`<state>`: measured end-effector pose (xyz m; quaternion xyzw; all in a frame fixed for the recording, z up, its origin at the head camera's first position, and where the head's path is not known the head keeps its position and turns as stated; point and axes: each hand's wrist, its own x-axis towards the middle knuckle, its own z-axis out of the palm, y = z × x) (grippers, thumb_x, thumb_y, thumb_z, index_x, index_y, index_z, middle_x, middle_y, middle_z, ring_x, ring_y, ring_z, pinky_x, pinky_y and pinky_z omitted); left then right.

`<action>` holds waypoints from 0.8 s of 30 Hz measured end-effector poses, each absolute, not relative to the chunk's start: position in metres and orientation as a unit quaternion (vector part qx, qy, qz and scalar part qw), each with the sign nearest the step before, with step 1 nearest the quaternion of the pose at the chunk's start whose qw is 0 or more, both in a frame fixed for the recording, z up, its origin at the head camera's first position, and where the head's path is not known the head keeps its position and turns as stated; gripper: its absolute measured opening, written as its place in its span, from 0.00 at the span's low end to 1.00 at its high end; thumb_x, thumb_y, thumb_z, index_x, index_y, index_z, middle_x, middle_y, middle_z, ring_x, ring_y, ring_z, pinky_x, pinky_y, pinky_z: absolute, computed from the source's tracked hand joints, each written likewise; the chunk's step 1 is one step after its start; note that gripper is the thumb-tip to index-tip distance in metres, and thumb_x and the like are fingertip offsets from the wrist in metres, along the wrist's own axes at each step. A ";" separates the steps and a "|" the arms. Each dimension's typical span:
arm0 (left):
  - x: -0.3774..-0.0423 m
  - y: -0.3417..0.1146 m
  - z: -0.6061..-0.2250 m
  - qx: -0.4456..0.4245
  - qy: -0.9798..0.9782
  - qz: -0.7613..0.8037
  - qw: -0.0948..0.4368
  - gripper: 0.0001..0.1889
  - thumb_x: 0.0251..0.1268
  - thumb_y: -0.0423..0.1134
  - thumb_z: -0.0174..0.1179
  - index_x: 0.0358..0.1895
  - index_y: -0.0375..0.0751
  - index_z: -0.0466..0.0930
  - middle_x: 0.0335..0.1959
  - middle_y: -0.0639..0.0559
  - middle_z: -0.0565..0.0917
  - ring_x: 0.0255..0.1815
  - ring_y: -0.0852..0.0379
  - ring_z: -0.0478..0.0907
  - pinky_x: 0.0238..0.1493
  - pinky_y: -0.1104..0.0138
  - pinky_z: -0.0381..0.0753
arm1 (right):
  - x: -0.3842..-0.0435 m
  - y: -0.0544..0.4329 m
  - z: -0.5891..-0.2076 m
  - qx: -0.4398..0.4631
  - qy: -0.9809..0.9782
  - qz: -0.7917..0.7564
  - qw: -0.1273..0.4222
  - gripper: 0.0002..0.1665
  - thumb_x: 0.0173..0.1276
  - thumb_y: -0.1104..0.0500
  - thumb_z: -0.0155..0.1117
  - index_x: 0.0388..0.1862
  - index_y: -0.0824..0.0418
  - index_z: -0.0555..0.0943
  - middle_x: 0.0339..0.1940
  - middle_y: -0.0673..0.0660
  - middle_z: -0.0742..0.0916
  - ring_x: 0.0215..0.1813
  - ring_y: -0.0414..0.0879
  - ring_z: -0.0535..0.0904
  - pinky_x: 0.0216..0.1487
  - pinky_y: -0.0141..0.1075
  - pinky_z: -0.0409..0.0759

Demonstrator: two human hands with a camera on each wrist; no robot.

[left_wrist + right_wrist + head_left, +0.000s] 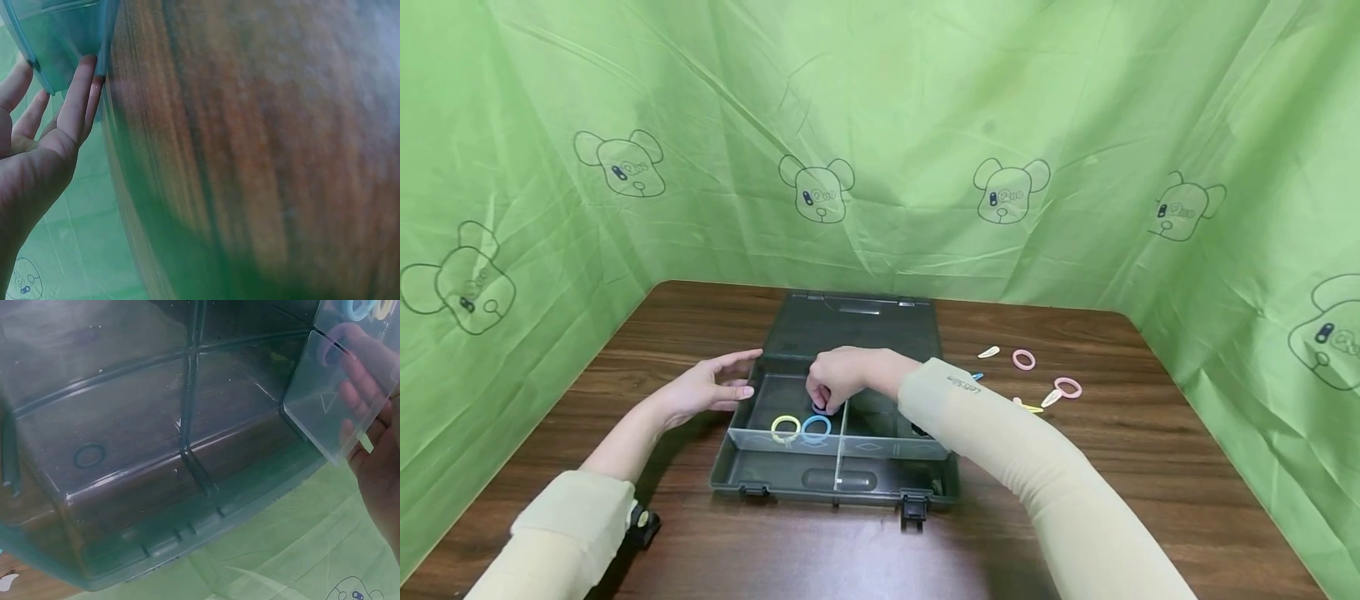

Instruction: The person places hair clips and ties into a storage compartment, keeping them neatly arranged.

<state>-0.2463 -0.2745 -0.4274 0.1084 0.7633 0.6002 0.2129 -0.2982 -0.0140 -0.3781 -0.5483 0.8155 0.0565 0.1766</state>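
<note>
My right hand [838, 379] reaches into the left rear compartment of a dark see-through plastic case [775, 479]. Its fingers pinch a purple hair tie [322, 351] low in that compartment, behind the clear divider [312, 403]. Just in front of these fingers lie a yellow hair tie [775, 427] and a blue hair tie [828, 427], side by side against the divider. At the case's left wall, my left hand [703, 390] touches the side with extended fingers and thumb; the left wrist view shows its fingertips [85, 65] against the case.
The case's lid [857, 329] lies folded back behind it. To the right on the wooden table [1150, 467] are two pink hair ties [1014, 359], white hair clips [988, 352], a yellow clip [1032, 409] and a blue clip [977, 377]. A green curtain [910, 242] surrounds the table.
</note>
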 end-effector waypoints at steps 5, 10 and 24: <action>-0.246 -0.275 -0.429 0.109 0.763 0.600 0.213 0.40 0.63 0.34 0.61 0.75 0.41 0.48 0.70 0.28 0.56 0.62 0.39 0.69 0.54 0.58 0.79 | -0.299 -0.016 -0.382 -0.562 0.805 0.056 0.181 0.03 0.56 0.58 0.70 0.28 0.49 0.84 0.24 0.40 0.83 0.31 0.34 0.75 0.32 0.26 0.72; -0.246 -0.276 -0.430 0.111 0.762 0.601 0.214 0.40 0.63 0.35 0.61 0.75 0.42 0.48 0.70 0.28 0.56 0.62 0.41 0.70 0.54 0.58 0.79 | -0.300 -0.017 -0.385 -0.570 0.801 0.065 0.170 0.04 0.56 0.58 0.69 0.28 0.48 0.84 0.24 0.39 0.82 0.31 0.33 0.74 0.32 0.25 0.71; -0.248 -0.277 -0.430 0.110 0.766 0.597 0.212 0.39 0.64 0.33 0.60 0.75 0.42 0.49 0.70 0.28 0.55 0.62 0.40 0.69 0.54 0.57 0.79 | -0.303 -0.014 -0.378 -0.569 0.803 0.056 0.169 0.05 0.56 0.60 0.69 0.29 0.48 0.84 0.24 0.39 0.82 0.31 0.33 0.74 0.32 0.24 0.72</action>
